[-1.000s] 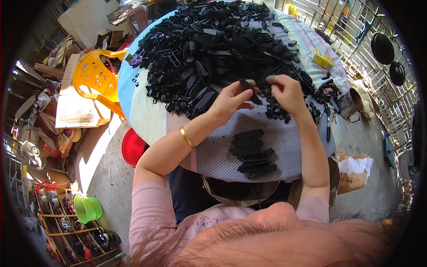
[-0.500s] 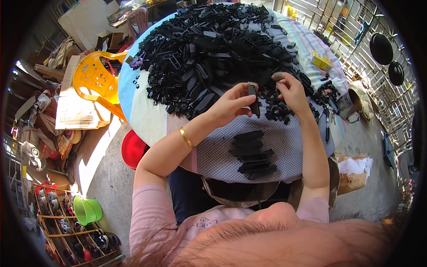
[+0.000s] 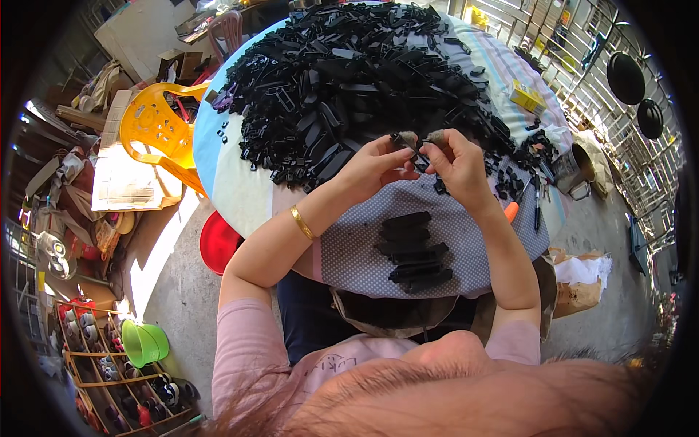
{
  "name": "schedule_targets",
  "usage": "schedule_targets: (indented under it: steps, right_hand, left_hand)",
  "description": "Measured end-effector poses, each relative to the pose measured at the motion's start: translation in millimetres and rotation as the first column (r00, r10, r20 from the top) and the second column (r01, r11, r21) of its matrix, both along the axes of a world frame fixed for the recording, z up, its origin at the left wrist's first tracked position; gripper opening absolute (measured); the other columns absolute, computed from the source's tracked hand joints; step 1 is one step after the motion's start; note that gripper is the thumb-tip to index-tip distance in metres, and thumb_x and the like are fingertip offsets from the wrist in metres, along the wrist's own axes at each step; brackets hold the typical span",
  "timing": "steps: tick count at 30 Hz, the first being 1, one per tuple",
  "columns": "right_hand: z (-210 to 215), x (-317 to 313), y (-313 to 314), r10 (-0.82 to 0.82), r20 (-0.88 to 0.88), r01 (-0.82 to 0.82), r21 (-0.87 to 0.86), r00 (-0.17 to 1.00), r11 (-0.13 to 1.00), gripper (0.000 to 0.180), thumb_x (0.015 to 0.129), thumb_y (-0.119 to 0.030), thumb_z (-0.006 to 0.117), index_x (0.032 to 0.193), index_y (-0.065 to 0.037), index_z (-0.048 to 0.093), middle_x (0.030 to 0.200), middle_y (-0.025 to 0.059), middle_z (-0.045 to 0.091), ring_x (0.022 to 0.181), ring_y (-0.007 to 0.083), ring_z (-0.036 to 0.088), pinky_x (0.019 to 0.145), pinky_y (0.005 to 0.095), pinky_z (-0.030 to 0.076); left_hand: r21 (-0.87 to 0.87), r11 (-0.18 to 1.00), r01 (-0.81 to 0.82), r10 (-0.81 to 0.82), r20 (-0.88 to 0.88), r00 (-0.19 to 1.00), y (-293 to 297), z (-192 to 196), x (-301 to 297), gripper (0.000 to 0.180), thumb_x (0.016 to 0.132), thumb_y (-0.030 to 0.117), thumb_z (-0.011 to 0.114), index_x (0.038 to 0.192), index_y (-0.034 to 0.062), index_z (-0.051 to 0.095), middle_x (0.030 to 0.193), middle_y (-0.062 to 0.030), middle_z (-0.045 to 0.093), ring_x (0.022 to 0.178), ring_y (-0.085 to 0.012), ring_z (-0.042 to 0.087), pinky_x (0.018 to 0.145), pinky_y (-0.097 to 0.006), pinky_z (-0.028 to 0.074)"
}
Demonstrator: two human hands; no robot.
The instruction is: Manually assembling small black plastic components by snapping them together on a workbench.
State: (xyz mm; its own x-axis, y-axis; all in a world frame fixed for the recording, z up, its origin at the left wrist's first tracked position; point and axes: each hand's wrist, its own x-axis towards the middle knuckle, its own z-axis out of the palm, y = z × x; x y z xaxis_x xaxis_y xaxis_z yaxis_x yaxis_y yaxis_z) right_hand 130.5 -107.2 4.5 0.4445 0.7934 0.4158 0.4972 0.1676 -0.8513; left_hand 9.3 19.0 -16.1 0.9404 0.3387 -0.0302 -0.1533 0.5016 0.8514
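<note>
Both bare forearms raised from the lower edge, elbows bent, left hand and right hand meeting fingertip to fingertip, each in a pinching grip, gold bangle on left wrist

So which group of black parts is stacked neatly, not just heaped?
The small stack on the dotted cloth nearest the person, below both hands: its pieces lie in parallel rows. The big heap beyond is jumbled.

Pink short-sleeved top, gold bangle on left wrist, dark trousers
</note>
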Motion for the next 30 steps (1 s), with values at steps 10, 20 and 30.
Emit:
schedule_targets:
  steps: [10, 20, 30]
  right_hand:
    - [-3, -4, 2, -0.077, 0.198, 0.034, 0.213, 0.977, 0.977, 0.011, 0.077, 0.001, 0.063, 0.087, 0.004, 0.062, 0.077, 0.0100, 0.063, 0.067, 0.0155, 0.061, 0.058, 0.0243, 0.048]
    - [5, -8, -2, -0.201, 0.627, 0.053, 0.247, 0.752, 0.968, 0.008, 0.076, -0.004, 0.062, 0.080, 0.001, 0.058, 0.073, 0.0120, 0.058, 0.064, 0.0247, 0.059, 0.053, 0.0309, 0.047]
    - [-13, -17, 0, -0.165, 0.889, 0.287, 0.039, 0.427, 0.957, 0.007, 0.080, -0.009, 0.050, 0.078, -0.003, 0.047, 0.068, 0.0089, 0.050, 0.061, 0.0241, 0.057, 0.053, 0.0315, 0.048]
  left_hand:
    - [0.141, 0.989, 0.040, -0.037, -0.024, 0.999, 2, -7, 0, 0.024, 0.089, 0.023, 0.055, 0.102, 0.0033, 0.056, 0.088, -0.0013, 0.058, 0.080, -0.0084, 0.057, 0.075, -0.026, 0.050]
    - [0.226, 0.974, 0.018, -0.019, 0.002, 1.000, -2, -8, 0, 0.027, 0.091, 0.023, 0.052, 0.107, 0.0019, 0.054, 0.091, -0.0013, 0.058, 0.084, -0.0088, 0.057, 0.078, -0.025, 0.049]
    - [0.834, 0.529, -0.156, 0.274, 0.007, 0.962, -10, 1, -4, 0.029, 0.093, 0.024, 0.042, 0.090, -0.0018, 0.054, 0.072, -0.0162, 0.059, 0.064, -0.0244, 0.056, 0.061, -0.035, 0.044]
